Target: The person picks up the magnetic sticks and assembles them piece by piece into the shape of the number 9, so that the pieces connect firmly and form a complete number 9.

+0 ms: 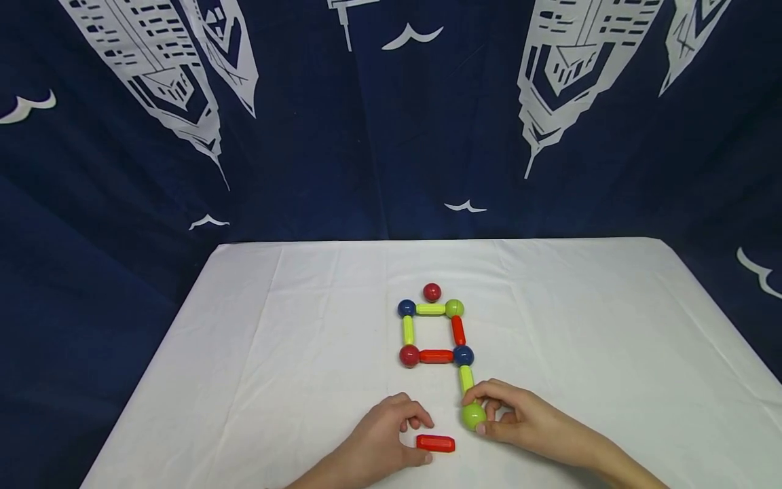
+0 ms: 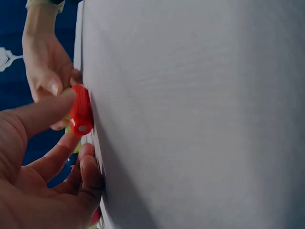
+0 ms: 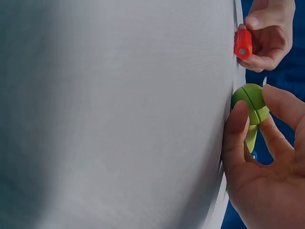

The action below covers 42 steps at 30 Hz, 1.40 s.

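Green ball pinched by R hand; L hand grips red rod, partly hidden.

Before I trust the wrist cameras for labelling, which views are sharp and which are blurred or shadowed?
Head view: sharp and evenly lit, the red plastic rod and green plastic ball crisp. Left wrist view: white tablecloth soft, left hand dark. Right wrist view: cloth shaded at left, right hand fairly clear.
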### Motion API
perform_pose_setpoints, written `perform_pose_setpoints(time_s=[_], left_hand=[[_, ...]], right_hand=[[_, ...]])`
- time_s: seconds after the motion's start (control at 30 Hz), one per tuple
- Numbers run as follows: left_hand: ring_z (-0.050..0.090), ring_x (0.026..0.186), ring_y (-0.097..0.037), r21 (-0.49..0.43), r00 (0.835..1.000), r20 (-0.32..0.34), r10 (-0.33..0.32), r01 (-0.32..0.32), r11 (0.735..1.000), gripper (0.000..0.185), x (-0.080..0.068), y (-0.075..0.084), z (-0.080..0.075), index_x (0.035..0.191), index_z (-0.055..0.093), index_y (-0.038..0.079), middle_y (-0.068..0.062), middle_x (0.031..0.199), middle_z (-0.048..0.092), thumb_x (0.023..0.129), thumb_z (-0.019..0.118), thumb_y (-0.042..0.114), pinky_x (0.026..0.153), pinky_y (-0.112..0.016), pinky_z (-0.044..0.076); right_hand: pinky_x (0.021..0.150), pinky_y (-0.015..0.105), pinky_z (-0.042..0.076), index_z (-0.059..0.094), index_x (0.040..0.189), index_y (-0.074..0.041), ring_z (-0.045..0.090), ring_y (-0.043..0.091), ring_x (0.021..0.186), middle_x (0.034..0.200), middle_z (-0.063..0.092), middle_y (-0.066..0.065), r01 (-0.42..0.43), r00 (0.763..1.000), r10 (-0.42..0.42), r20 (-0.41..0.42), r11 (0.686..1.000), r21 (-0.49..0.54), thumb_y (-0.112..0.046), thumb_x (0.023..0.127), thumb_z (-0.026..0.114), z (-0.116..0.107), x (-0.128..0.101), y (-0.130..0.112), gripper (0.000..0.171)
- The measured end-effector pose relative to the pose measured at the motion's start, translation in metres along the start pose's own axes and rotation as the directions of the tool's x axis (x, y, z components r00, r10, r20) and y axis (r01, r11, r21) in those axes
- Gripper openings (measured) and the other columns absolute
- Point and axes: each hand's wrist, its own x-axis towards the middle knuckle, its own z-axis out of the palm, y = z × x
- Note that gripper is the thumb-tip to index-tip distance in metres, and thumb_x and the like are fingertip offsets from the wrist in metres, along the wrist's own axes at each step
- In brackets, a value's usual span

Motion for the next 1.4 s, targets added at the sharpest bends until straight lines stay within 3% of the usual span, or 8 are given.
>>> perform_pose_setpoints(time_s=[0.17, 0.53, 0.8, 1.17, 1.4], left_hand=[[0.048, 0.076, -0.005, 0.085, 0.999, -0.03, 0.023, -0.02, 0.996, 0.019, 0.003, -0.001, 0.001, 0.092, 0.073, 0.021, 0.014, 0.082, 0.051, 0.079, 0.083, 0.013, 0.067, -0.022, 0.044], [0.047, 0.067, -0.008, 0.022, 0.994, -0.106, 0.035, -0.033, 0.999, 0.017, 0.009, 0.003, 0.002, 0.096, 0.071, 0.019, 0.01, 0.078, 0.052, 0.083, 0.079, 0.012, 0.056, -0.022, 0.039], [0.046, 0.066, -0.009, 0.0, 0.993, -0.103, 0.063, -0.064, 0.998, 0.017, 0.012, 0.005, 0.004, 0.095, 0.071, 0.017, 0.011, 0.079, 0.053, 0.083, 0.078, 0.009, 0.056, -0.023, 0.038], [0.047, 0.065, -0.01, -0.031, 0.991, -0.123, 0.049, -0.053, 0.998, 0.02, 0.013, 0.005, 0.005, 0.098, 0.07, 0.016, 0.011, 0.082, 0.053, 0.083, 0.078, 0.005, 0.054, -0.021, 0.039], [0.051, 0.071, -0.01, -0.082, 0.991, -0.126, 0.035, -0.045, 0.996, 0.021, 0.013, 0.003, -0.008, 0.103, 0.069, 0.017, 0.009, 0.085, 0.056, 0.085, 0.076, 0.009, 0.058, -0.021, 0.043]], right_hand=[[0.072, 0.023, 0.049, 0.06, 0.123, -0.015, 0.055, 0.019, 0.088, 0.102, 0.057, 0.007, -0.01, 1.0, 0.01, 0.001, 1.0, 0.006, -0.019, 0.091, 0.071, 0.0, 0.0, 0.0, 0.034], [0.07, 0.023, 0.049, 0.061, 0.123, -0.015, 0.055, 0.019, 0.087, 0.101, 0.057, 0.008, -0.018, 1.0, 0.018, -0.005, 0.999, 0.03, -0.018, 0.091, 0.072, 0.002, 0.0, 0.001, 0.034], [0.069, 0.023, 0.049, 0.061, 0.123, -0.016, 0.055, 0.02, 0.087, 0.1, 0.057, 0.007, -0.024, 1.0, 0.024, -0.016, 1.0, 0.02, -0.018, 0.091, 0.072, 0.003, 0.0, 0.0, 0.034], [0.067, 0.022, 0.048, 0.061, 0.122, -0.016, 0.054, 0.018, 0.086, 0.099, 0.057, 0.007, -0.032, 0.999, 0.032, -0.024, 0.999, 0.018, -0.018, 0.091, 0.072, 0.003, 0.0, 0.0, 0.033], [0.067, 0.024, 0.048, 0.061, 0.123, -0.016, 0.055, 0.019, 0.086, 0.099, 0.057, 0.007, -0.018, 1.0, 0.019, -0.02, 1.0, 0.021, -0.019, 0.091, 0.071, 0.004, -0.001, 0.001, 0.033]])
